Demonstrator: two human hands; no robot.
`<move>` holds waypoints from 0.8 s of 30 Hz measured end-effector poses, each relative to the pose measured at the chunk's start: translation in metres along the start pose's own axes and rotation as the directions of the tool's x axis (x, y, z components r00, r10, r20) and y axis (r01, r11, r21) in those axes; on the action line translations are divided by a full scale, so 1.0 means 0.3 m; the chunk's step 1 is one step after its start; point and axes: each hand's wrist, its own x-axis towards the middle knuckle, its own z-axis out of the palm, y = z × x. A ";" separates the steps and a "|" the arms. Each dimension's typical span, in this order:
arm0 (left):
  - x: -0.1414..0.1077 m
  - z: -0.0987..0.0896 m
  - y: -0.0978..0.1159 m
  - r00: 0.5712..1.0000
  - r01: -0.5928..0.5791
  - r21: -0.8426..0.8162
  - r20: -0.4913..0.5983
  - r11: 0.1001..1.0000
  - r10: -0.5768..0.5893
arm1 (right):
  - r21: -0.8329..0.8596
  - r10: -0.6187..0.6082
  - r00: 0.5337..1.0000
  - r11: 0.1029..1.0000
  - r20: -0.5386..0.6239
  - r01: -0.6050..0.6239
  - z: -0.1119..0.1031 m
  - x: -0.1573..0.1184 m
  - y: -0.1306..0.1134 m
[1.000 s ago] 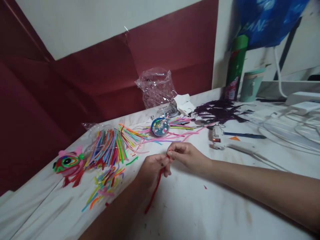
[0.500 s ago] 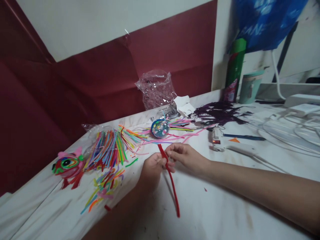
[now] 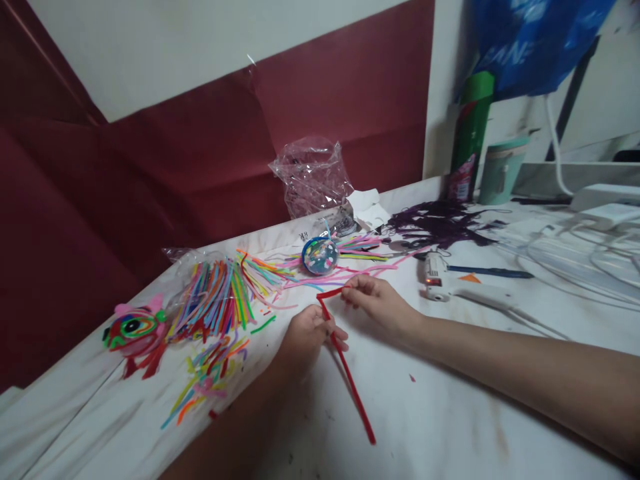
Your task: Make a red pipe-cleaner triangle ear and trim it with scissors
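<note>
A red pipe cleaner [image 3: 354,387] is bent sharply near its upper end. My left hand [image 3: 311,331] pinches its long part just below the bend, and the long tail slants down toward me over the white table. The short bent end is pinched between thumb and fingers of my right hand [image 3: 373,301], to the right of the bend. Beyond my hands sits a clear round ball [image 3: 321,257] with coloured bits on it and a blue rim. To the left stands a red and pink figure [image 3: 135,331] with a big black eye and green trim.
Bundled colourful pipe cleaners [image 3: 215,300] lie left, with cut pieces [image 3: 207,380] nearer. A white glue gun [image 3: 440,280] and its cord lie right, near a blue pen [image 3: 490,272]. Behind are purple strips [image 3: 440,223], a green cup [image 3: 503,172], a spray can [image 3: 470,137] and cables [image 3: 565,260].
The pipe cleaner's upper end, folded close before, now angles out to the right. My right hand has moved slightly up and right with it. The lower tail has swung a little right.
</note>
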 end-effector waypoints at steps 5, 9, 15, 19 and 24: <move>0.012 0.003 -0.010 0.994 -0.068 -0.071 -0.096 0.995 0.061 | -0.101 -0.082 0.995 0.992 -0.058 0.076 -0.019 0.012 0.000; 0.018 -0.015 -0.005 0.895 -0.295 0.166 -0.297 0.941 0.333 | -0.131 0.011 1.000 0.991 0.013 -0.009 -0.004 -0.006 -0.007; 0.020 -0.043 0.005 0.936 -0.244 0.342 -0.162 0.907 0.313 | 0.048 0.043 0.982 0.997 0.184 -0.052 0.003 -0.007 -0.012; 0.040 -0.052 -0.024 0.982 -0.134 0.087 -0.121 0.987 0.144 | 0.217 0.029 0.980 0.973 0.197 -0.072 -0.001 0.009 0.011; 0.041 -0.038 -0.046 0.993 -0.111 0.001 -0.026 0.994 0.111 | 0.215 0.053 0.956 0.969 0.289 -0.119 0.008 0.011 0.027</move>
